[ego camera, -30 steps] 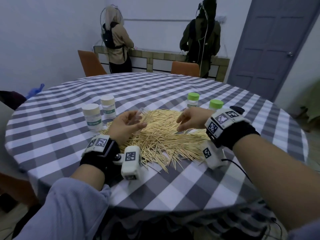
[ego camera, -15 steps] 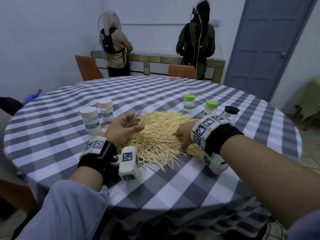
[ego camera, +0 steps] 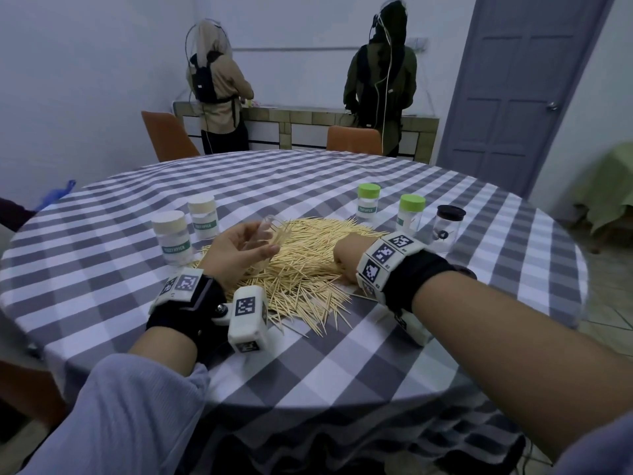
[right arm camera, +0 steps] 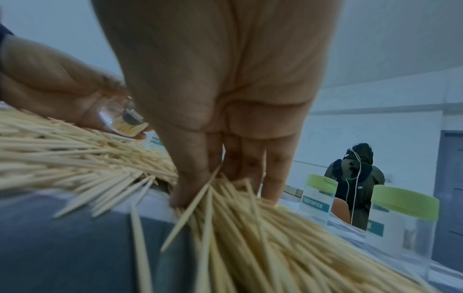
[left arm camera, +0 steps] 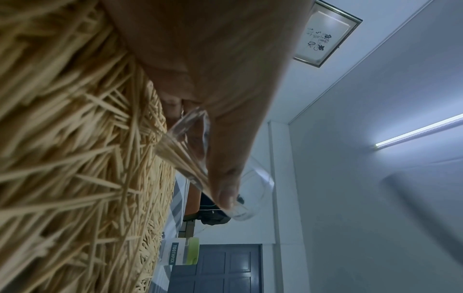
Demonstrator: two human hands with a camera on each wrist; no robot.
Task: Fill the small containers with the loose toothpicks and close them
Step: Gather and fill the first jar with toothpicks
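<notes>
Pale wooden toothpicks (ego camera: 301,265) heaped loose on the worktop, small containers around them.
A clear lidless plastic container (ego camera: 265,231) is held tilted above the heap, a few toothpicks inside. Two beige-lidded jars (ego camera: 173,236) stand upright left of the pile; two green-lidded jars (ego camera: 368,202) and a black-lidded one (ego camera: 450,222) stand right, closed.

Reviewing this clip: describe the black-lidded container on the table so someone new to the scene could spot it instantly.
Start at the toothpick pile in the middle of the checked table. On its far right stand three small jars in a row; the black-lidded container is the rightmost, just beyond the right hand. Its two neighbours have green lids, and it alone has clear, unlabelled walls.
</notes>
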